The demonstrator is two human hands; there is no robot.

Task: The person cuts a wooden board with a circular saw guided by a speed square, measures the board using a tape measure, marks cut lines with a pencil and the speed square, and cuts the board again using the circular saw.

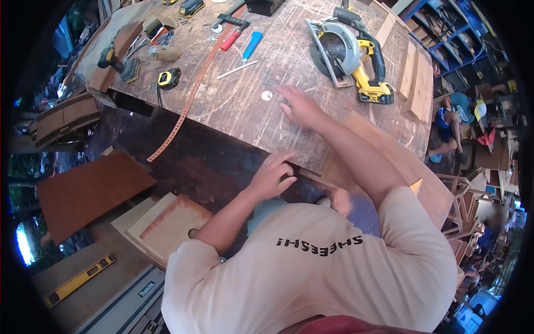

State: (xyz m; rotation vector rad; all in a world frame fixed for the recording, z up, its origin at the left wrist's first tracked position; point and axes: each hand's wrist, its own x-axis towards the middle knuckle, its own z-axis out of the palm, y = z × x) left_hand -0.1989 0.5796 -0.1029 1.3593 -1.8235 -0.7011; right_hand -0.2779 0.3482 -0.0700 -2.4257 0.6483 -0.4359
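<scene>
Right hand (301, 107): part-open, empty; circular saw (343, 51) far right. Left hand (271, 176): loosely curled, empty, by surface (239, 119) near edge.

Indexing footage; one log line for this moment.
left hand: empty, bench edge | right hand: empty, by white spot | saw: bench, right | tape measure: bench, left

The right hand (300, 107), fingers spread, is over the worn tabletop (222, 114), just beside a round white spot (267, 96), and the left hand (271, 176) is at its front edge. A yellow-and-black circular saw (349, 51) lies beyond the right hand, near wooden boards (415, 83).
</scene>
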